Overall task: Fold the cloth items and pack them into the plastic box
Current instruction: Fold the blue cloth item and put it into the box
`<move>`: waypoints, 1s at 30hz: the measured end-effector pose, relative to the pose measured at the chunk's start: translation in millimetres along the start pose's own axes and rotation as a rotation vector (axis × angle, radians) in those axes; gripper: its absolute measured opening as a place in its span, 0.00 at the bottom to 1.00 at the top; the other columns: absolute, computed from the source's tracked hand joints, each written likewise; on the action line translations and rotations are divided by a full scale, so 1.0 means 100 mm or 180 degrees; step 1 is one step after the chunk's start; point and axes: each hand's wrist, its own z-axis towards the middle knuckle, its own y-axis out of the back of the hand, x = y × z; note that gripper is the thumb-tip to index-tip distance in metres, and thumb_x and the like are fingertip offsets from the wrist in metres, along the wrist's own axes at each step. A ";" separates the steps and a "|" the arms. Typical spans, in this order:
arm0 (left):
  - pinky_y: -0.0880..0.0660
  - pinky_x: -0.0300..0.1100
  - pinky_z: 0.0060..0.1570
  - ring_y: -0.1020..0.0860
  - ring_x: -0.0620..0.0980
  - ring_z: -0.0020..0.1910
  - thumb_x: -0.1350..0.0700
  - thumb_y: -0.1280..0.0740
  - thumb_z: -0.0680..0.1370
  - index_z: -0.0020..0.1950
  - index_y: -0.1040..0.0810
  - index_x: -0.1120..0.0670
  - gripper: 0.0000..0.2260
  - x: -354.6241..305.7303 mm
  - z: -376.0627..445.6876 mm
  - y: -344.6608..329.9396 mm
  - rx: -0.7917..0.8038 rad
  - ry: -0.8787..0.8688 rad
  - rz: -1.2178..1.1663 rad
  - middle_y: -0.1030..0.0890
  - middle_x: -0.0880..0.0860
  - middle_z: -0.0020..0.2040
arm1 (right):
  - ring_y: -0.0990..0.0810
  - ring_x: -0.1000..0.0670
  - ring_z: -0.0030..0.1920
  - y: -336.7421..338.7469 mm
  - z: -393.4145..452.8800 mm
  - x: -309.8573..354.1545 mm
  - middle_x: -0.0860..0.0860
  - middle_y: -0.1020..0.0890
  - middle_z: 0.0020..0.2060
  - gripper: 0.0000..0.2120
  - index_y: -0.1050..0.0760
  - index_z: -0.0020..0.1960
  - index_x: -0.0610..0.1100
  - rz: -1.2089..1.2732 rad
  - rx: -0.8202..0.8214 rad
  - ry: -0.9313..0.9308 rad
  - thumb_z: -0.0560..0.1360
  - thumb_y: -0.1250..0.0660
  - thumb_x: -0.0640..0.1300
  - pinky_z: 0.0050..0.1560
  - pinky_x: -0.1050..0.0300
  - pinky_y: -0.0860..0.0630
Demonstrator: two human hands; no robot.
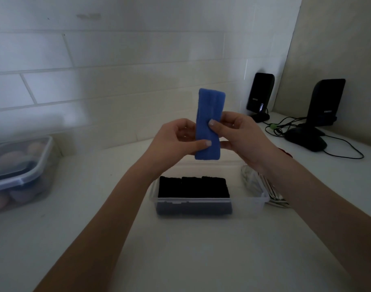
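We hold a blue cloth [210,125] upright between our two hands, above the table [191,249]. Our left hand [176,142] pinches its lower part, with the thumb lying across the front of the cloth and the fingers curled behind it. Our right hand [241,135] pinches the cloth a little higher from the other side, the thumb pressing on the front face. The cloth looks folded into a long narrow strip, and its top end stands free above both hands.

Directly below our hands, on the table, stands the clear plastic box [250,202], open at the top. Inside it, in the part under our left hand, three dark folded cloths [193,186] lie side by side, touching each other. The part of the box under our right hand holds something pale that we cannot make out.

Just beside the box, under our right forearm, lies a striped cloth [275,197]. Far to the left of our left hand stands a closed container [22,175] with rounded things inside. Behind our right hand, near the wall, stand two black speakers [327,102] with cables [285,125].
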 end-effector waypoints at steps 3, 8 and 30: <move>0.20 0.36 0.40 0.17 0.46 0.40 0.60 0.25 0.68 0.49 0.21 0.61 0.12 0.02 0.01 0.01 -0.0044 -0.0018 0.0009 0.15 0.54 0.44 | 0.16 0.53 0.44 -0.02 -0.01 0.00 0.47 0.16 0.45 0.10 0.23 0.55 0.40 -0.0062 0.0098 -0.0030 0.76 0.36 0.41 0.44 0.59 0.19; 0.20 0.36 0.41 0.18 0.46 0.40 0.59 0.25 0.69 0.49 0.22 0.61 0.12 0.03 0.02 0.02 -0.0127 -0.0053 0.0141 0.17 0.54 0.43 | 0.17 0.52 0.47 0.00 -0.01 0.00 0.48 0.16 0.47 0.11 0.23 0.57 0.42 -0.0063 0.0254 -0.0072 0.76 0.36 0.41 0.50 0.55 0.19; 0.20 0.36 0.35 0.16 0.46 0.35 0.59 0.37 0.78 0.54 0.23 0.62 0.09 0.00 0.06 0.09 0.0146 0.0924 -0.2067 0.16 0.54 0.40 | 0.51 0.59 0.76 0.02 -0.05 -0.04 0.61 0.43 0.71 0.22 0.20 0.46 0.63 -0.1314 0.1162 0.0536 0.71 0.30 0.34 0.72 0.40 0.41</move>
